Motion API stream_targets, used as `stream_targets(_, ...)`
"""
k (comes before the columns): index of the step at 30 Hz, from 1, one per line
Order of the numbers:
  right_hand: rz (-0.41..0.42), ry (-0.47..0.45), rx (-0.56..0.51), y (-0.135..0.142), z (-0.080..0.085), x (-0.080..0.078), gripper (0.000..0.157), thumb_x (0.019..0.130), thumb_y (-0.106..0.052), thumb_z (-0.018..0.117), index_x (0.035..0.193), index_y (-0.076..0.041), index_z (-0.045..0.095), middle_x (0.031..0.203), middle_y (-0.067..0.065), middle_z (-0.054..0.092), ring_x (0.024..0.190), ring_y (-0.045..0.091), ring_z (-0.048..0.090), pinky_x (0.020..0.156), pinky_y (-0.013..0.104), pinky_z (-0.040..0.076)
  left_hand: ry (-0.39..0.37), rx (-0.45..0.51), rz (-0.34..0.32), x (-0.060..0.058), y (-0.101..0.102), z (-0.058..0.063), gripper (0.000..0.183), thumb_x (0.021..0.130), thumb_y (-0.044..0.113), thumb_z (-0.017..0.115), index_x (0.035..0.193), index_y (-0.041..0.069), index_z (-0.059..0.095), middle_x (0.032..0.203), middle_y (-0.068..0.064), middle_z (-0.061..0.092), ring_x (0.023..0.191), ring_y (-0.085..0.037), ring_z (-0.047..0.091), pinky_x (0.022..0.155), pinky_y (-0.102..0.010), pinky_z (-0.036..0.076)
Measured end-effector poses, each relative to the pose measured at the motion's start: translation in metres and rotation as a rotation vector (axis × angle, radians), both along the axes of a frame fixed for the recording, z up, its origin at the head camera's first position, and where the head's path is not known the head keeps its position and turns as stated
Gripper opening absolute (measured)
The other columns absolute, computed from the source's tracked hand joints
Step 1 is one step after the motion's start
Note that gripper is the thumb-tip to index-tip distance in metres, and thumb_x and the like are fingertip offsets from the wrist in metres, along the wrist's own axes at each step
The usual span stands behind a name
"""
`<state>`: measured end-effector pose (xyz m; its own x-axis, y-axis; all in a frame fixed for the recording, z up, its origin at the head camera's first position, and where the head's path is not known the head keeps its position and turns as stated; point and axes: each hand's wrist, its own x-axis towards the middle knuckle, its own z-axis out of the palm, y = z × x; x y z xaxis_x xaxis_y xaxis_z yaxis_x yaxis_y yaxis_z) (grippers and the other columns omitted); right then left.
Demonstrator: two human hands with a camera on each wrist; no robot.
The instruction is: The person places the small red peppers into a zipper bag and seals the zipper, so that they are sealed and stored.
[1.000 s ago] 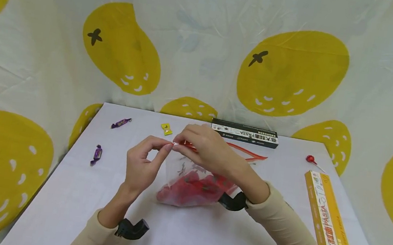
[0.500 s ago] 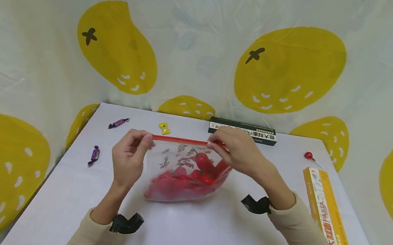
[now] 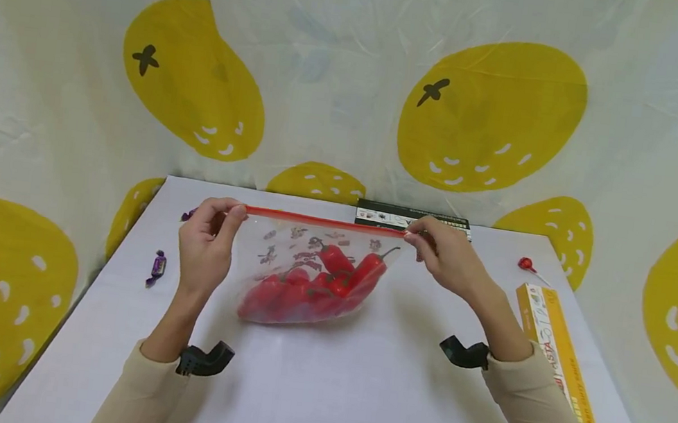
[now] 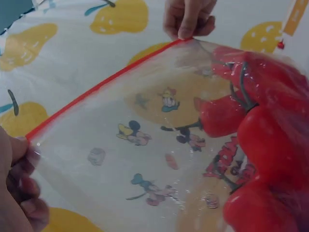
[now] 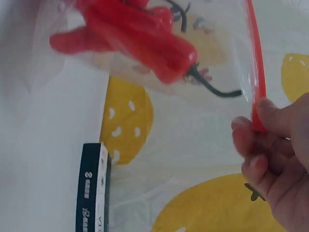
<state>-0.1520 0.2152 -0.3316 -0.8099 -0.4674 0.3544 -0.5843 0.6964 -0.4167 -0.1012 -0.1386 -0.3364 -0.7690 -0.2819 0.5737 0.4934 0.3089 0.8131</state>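
Observation:
A clear zip bag (image 3: 284, 251) with a red seal strip and printed cartoon figures hangs stretched between both hands. Inside it lie several red peppers (image 3: 310, 295) with green stems, heaped toward the bottom. My left hand (image 3: 206, 245) pinches the left end of the red strip between thumb and fingers. At the strip's right end, my right hand (image 3: 447, 255) pinches the corner. The strip runs straight and taut from hand to hand. In the left wrist view the peppers (image 4: 270, 140) show through the plastic, and the right hand (image 4: 189, 19) grips the far corner.
A dark pasta box (image 3: 376, 214) stands at the table's back edge, partly behind the bag and right hand. On the right lie a yellow pasta box (image 3: 571, 377) and a red lollipop (image 3: 525, 264). Purple wrapped candies (image 3: 156, 269) lie on the left. A fruit-patterned curtain (image 3: 341, 86) hangs behind.
The right hand has slid rightward along the red strip from beside the left hand to the far corner. Both hands have spread apart and raised the bag, its strip now straight.

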Motion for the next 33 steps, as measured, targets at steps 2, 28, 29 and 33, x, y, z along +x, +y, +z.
stream_targets(2, -0.033, -0.030, -0.085, 0.002, 0.000, 0.000, 0.013, 0.091, -0.015, 0.060, 0.103, -0.010, 0.058, 0.075, -0.001, 0.064, 0.062, 0.009, 0.059, 0.059, 0.015, 0.049, -0.034, 0.026, -0.046, -0.005, 0.005, 0.008, 0.015, 0.091, 0.009, 0.059, 0.098, -0.004, 0.062, 0.073, -0.004, 0.058, 0.054, -0.009, 0.046, 0.048, -0.016, 0.037)
stream_targets(28, 0.370, -0.688, -0.051, 0.037, -0.082, 0.121, 0.021, 0.090, -0.033, 0.061, 0.107, -0.022, 0.067, 0.100, -0.005, 0.070, 0.087, 0.002, 0.062, 0.077, 0.021, 0.055, -0.489, -0.580, -0.391, 0.078, -0.028, -0.133, 0.020, 0.088, 0.037, 0.063, 0.074, 0.026, 0.070, 0.062, 0.020, 0.059, 0.056, 0.003, 0.048, 0.053, -0.016, 0.042)
stream_targets(29, 0.366, -0.710, -0.033, 0.039, -0.079, 0.121, 0.022, 0.091, -0.033, 0.060, 0.109, -0.023, 0.066, 0.102, -0.004, 0.070, 0.087, 0.002, 0.063, 0.078, 0.021, 0.055, -0.466, -0.625, -0.389, 0.078, -0.027, -0.132, 0.018, 0.088, 0.037, 0.064, 0.075, 0.026, 0.071, 0.063, 0.021, 0.058, 0.055, 0.004, 0.045, 0.052, -0.015, 0.040)
stream_targets(33, 0.295, -0.611, 0.021, 0.047, -0.057, 0.114, 0.022, 0.092, -0.032, 0.059, 0.113, -0.028, 0.063, 0.106, -0.010, 0.068, 0.088, 0.001, 0.063, 0.076, 0.023, 0.054, -0.267, -0.728, -0.289, 0.069, -0.023, -0.113, 0.008, 0.085, 0.030, 0.068, 0.082, 0.024, 0.073, 0.069, 0.020, 0.063, 0.052, 0.007, 0.040, 0.049, -0.012, 0.037)
